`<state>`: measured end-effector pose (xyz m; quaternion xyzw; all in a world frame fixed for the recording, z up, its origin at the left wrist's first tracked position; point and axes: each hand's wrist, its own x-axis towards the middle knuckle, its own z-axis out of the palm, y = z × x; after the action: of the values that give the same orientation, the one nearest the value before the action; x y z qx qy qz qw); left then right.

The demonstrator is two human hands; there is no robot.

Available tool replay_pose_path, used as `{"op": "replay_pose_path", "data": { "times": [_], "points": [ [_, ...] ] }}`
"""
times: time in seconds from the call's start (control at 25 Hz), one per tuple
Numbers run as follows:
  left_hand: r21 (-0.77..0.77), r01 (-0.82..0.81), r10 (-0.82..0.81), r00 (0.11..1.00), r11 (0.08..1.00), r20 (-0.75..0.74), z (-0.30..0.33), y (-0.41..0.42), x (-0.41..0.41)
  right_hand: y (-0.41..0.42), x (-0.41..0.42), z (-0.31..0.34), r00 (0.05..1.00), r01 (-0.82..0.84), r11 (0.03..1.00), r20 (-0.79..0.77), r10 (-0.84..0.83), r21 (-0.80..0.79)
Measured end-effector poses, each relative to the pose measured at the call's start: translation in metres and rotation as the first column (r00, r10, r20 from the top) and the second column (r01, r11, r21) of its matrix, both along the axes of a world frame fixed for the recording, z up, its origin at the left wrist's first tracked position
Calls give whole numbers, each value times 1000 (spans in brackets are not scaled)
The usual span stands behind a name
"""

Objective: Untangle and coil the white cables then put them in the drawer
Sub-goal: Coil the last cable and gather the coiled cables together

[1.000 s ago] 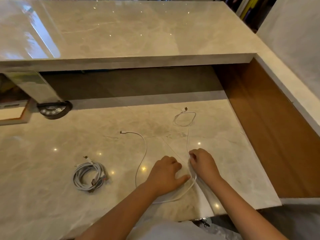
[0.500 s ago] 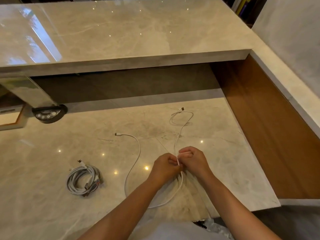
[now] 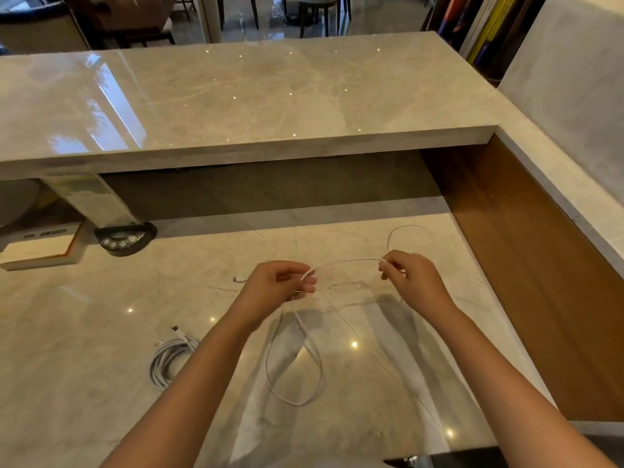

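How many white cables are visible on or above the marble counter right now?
2. One loose cable is held up between the left hand and right hand. One coiled cable lies on the counter, left of the left forearm.

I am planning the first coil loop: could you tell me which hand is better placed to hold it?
Probably the left hand: the white cable already hangs looped below it, while the right hand pinches the free run.

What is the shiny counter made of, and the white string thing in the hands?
The glossy beige veined counter looks like polished marble or marble-look stone: grey veins, mirror-like light spots. The thin white cable is probably plastic-coated wire: smooth and bending in soft loops.
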<state>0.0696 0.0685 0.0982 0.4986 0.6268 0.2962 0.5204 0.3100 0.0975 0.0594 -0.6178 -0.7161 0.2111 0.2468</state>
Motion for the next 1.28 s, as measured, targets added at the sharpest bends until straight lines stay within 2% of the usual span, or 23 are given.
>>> {"op": "replay_pose_path", "data": {
  "times": [0.04,0.08,0.12,0.2,0.24,0.32,0.36,0.48,0.56,0.6,0.64,0.72,0.84,0.88,0.92,0.96,1.0,1.04,1.08,1.12,1.16,1.2,1.28],
  "points": [
    [107,127,-75,915,986,-398,-1,0,-3,0,-1,7,999,-44,998,20,45,-43],
    [196,247,-56,744,949,-665,0,-1,-1,-1,-6,15,989,-96,995,111,99,-34],
    [272,355,-12,627,895,-779,4,-2,7,-3,-12,23,963,-159,987,218,158,-12],
    [362,497,-31,620,789,-784,12,-5,29,-5,-31,36,923,-272,961,295,249,41],
    [381,497,-79,681,780,-728,14,-6,38,-7,-39,42,921,-305,950,272,278,64],
    [391,350,-103,842,851,-530,13,-4,43,-10,-48,53,948,-296,952,142,283,75],
    [381,273,-80,889,884,-451,13,-3,40,-9,-46,58,964,-262,963,51,260,54],
    [292,143,-61,960,946,-272,15,-1,24,-7,-32,67,961,-201,975,-211,177,-98],
    [153,22,-32,997,988,64,18,-2,14,-5,-22,65,933,-224,957,-324,155,-187],
    [74,-42,19,958,996,285,21,-2,10,-5,-19,63,922,-230,949,-361,142,-215],
    [1,-98,85,868,995,490,24,-1,5,-5,-16,59,914,-218,946,-391,112,-239],
    [-105,-180,194,609,978,769,29,0,-10,-5,-10,51,896,-169,945,-444,29,-279],
    [-200,-307,287,268,930,920,36,4,-33,-9,-2,41,852,-95,933,-514,-104,-347],
    [-214,-352,298,205,911,932,38,4,-38,-11,-2,37,856,-67,926,-498,-137,-371],
    [-205,-387,298,198,899,934,39,4,-42,-12,-3,36,885,-49,918,-444,-144,-394],
    [-166,-413,293,267,895,918,40,4,-43,-13,-6,36,934,-53,910,-344,-100,-410],
    [-89,-422,283,423,902,861,40,3,-40,-14,-12,38,977,-92,902,-211,1,-422],
    [16,-395,262,637,918,725,39,1,-34,-16,-19,42,988,-156,886,-81,135,-437],
    [123,-328,222,828,937,515,37,-2,-27,-19,-29,49,965,-230,861,7,262,-453],
    [199,-239,171,937,951,305,33,-5,-20,-21,-38,58,935,-300,834,30,353,-464],
    [237,-149,111,980,960,165,29,-9,-14,-24,-46,68,918,-352,813,-2,396,-464],
    [251,-66,46,995,966,86,27,-12,-8,-25,-53,79,911,-389,807,-52,410,-445],
    [237,90,-93,996,967,3,24,-17,-3,-27,-63,95,906,-418,836,-90,414,-355]
  ]
}}
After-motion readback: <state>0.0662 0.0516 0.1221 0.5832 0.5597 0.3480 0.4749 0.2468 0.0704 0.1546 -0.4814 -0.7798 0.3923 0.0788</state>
